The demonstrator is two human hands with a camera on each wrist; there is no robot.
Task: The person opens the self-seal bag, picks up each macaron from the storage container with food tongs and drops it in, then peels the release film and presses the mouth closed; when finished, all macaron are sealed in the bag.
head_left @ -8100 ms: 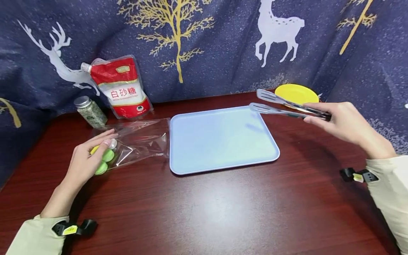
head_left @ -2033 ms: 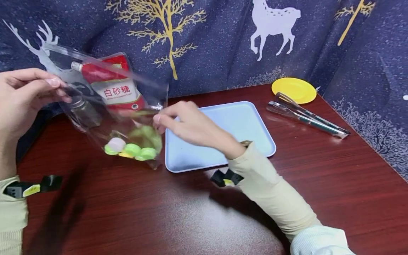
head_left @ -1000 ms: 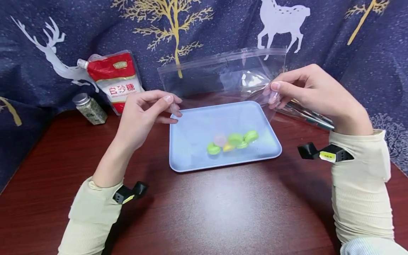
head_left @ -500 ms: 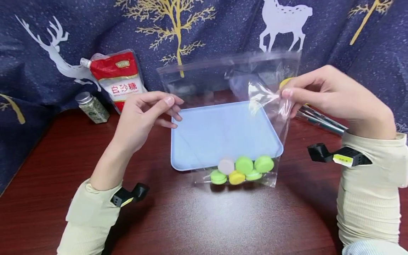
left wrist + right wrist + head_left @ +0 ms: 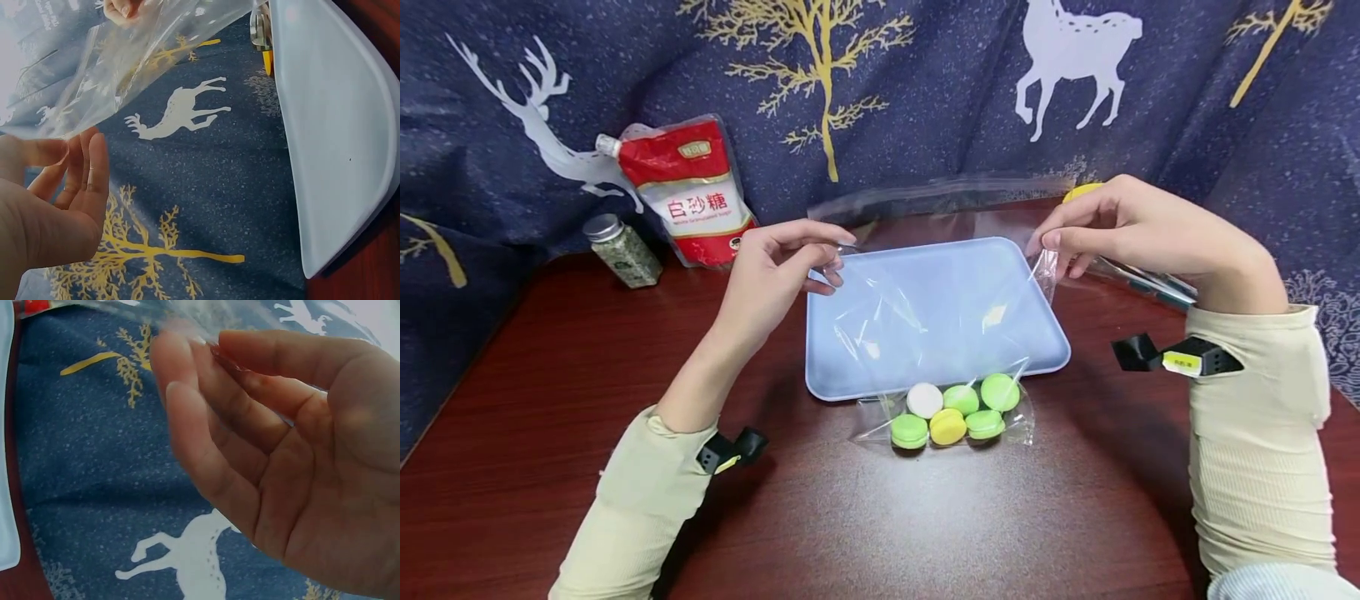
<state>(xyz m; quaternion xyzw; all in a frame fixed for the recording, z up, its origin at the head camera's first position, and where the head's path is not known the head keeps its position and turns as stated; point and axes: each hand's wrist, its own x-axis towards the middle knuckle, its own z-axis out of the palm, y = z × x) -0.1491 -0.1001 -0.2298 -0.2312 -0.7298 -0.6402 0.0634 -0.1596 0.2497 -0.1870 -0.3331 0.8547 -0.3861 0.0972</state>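
A clear zip bag (image 5: 880, 329) is spread between my two hands, over the pale blue tray (image 5: 936, 386). Several macarons lie in its lower end in front of the tray: green ones (image 5: 1000, 392), a yellow one (image 5: 948, 427) and a white one (image 5: 925, 401). My left hand (image 5: 790, 260) pinches the bag's left side between thumb and fingers. On the other side, my right hand (image 5: 1120, 229) pinches the bag's right edge, the film bunched at the fingertips. In the left wrist view the bag's film (image 5: 134, 69) runs from the left thumb up to the other hand.
At the back left stand a red and white sugar pouch (image 5: 688, 193) and a jar of dried herbs (image 5: 623, 252). Metal tongs (image 5: 1150, 285) and a yellow plate (image 5: 1078, 192) are partly hidden behind the right hand. A dark patterned cloth (image 5: 925, 100) hangs behind the table.
The tongs were put down and the bag went from the left of the table to over the tray. In the last half second its top sank and the right hand moved left.
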